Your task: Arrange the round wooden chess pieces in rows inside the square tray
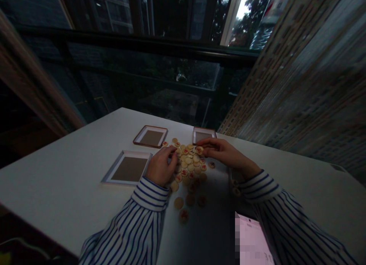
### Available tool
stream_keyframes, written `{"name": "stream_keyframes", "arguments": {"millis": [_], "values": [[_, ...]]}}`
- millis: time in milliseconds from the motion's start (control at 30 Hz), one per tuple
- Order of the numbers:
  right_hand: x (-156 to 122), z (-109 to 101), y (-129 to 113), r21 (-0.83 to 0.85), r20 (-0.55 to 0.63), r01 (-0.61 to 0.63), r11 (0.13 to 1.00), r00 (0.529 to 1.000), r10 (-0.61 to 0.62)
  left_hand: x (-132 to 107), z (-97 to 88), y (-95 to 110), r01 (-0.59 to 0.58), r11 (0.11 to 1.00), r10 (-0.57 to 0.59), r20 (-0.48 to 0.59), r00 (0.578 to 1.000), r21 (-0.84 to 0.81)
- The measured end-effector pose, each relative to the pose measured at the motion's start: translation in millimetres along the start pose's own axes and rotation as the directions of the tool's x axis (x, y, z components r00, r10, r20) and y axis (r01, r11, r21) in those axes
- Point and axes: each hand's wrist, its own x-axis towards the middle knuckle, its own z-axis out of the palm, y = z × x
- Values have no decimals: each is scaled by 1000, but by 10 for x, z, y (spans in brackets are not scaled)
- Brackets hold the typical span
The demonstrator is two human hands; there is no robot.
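A heap of round pale wooden discs (188, 166) with red and dark marks lies in the middle of a white table (71, 177). My left hand (161, 166) rests curled on the heap's left side, fingertips touching discs. My right hand (221, 150) reaches in from the right, its fingers pinched on one red-marked disc (199, 149) at the heap's top. Both arms wear blue-and-white striped sleeves.
Three shallow square trays lie around the heap: a white-rimmed tray (127, 169) at left, a brown-rimmed tray (150, 136) behind it, another tray (203, 135) at the back right. A pinkish sheet (253, 242) lies by my right forearm. A glass railing stands beyond the table.
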Motion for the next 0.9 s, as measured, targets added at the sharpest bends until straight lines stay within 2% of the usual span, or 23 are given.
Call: {"name": "stream_keyframes", "arguments": {"millis": [367, 900], "values": [[-30, -70, -23, -20, -86, 50, 999, 995, -52, 6, -26, -26, 20, 999, -19, -15, 1000, 31], [-86, -52, -110, -57, -95, 55, 997, 994, -61, 10, -44, -14, 27, 999, -26, -30, 999, 29]]}}
